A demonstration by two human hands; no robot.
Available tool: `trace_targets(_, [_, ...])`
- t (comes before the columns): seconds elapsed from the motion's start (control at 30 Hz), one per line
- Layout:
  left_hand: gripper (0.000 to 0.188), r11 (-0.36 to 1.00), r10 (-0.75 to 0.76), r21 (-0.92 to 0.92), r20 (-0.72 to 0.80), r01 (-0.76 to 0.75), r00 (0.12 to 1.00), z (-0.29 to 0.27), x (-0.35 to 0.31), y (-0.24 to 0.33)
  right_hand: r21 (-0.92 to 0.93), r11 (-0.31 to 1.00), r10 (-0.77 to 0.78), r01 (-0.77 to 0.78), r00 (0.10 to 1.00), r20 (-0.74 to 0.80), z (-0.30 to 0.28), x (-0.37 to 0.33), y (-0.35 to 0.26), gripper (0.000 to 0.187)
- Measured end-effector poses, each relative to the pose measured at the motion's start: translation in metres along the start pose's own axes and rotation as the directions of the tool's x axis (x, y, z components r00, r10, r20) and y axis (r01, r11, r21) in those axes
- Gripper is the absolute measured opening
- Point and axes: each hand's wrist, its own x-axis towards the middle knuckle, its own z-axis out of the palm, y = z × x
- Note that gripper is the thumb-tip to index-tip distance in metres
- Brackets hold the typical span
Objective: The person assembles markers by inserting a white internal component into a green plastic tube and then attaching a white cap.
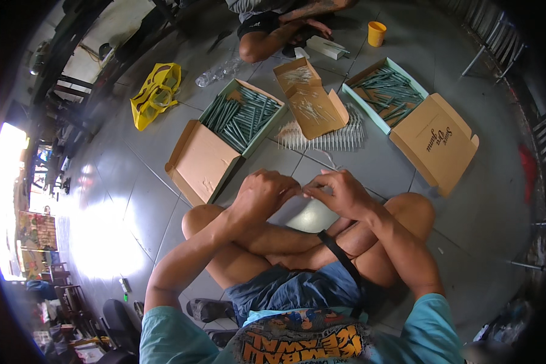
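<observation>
My left hand (pixel 264 193) and my right hand (pixel 342 193) meet fingertip to fingertip above my crossed legs. Both are closed in a pinch. Whatever lies between the fingers is too small to make out. A thin whitish strand (pixel 329 157) shows just beyond my right hand. Ahead of the hands, a small brown cardboard box (pixel 335 125) holds thin whitish sticks. It rests against a row of clear, pointed plastic pieces (pixel 354 137). To the left, an open carton holds many dark green slender sticks (pixel 241 116); to the right, another carton holds similar green sticks (pixel 389 88).
The left carton's lid (pixel 200 159) and the right carton's lid (pixel 435 141) lie folded out toward me. A yellow bag (pixel 155 96), clear plastic (pixel 218 73) and a yellow cup (pixel 376 34) stand farther off. Another person's leg (pixel 265 47) is at the far side, beside a white box (pixel 326 48).
</observation>
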Motion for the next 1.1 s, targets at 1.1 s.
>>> trace_targets(1.1, [0.022, 0.675, -0.607, -0.577, -0.08, 0.46, 0.79, 0.004, -0.063, 0.049, 0.112, 0.988, -0.114, 0.104, 0.989, 0.089, 0.019, 0.002, -0.025, 0.022])
